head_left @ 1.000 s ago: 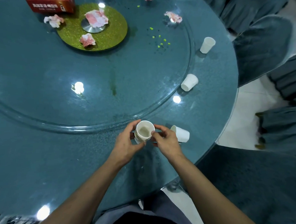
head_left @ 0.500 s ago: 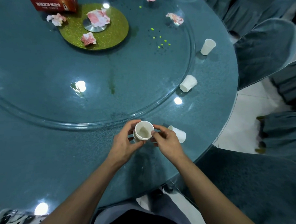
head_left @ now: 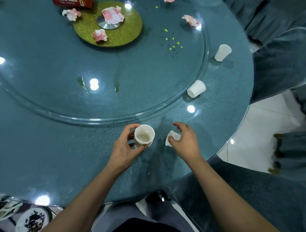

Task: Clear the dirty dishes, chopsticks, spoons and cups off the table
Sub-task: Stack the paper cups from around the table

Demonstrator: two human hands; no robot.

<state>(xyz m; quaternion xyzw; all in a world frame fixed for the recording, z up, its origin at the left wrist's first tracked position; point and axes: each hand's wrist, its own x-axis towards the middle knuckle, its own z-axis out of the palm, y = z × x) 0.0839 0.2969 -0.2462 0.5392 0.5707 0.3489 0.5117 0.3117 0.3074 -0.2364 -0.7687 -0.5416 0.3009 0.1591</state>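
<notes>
At the near edge of the table (head_left: 46, 154), the left hand (head_left: 125, 148) grips the cup stack (head_left: 144, 136). Its fingers and thumb are wrapped round the wall, and the stack stands mouth up with a cloudy film inside. Just beside it, the right hand (head_left: 184, 142) arches over the tipped cup (head_left: 173, 137), which lies on its side with its mouth toward the stack. The thumb lies on the cup's wall and the fingers curl over the top, though I can't tell how firmly they pinch.

It looks to me like the step is nesting this cup into the stack. These cups look thin, so I'd pinch low on the wall, only hard enough to lift without crushing. Then I'd turn it mouth up, in case dregs remain, and bring it over the stack. The left hand should hold the stack steady and level so the cup drops straight in rather than catching the rim.

Two more wait toward the table's right edge. The fallen cup (head_left: 196, 88) lies beside the rim of the glass turntable (head_left: 60, 75), and the far cup (head_left: 223, 52) stands farther along.
</notes>
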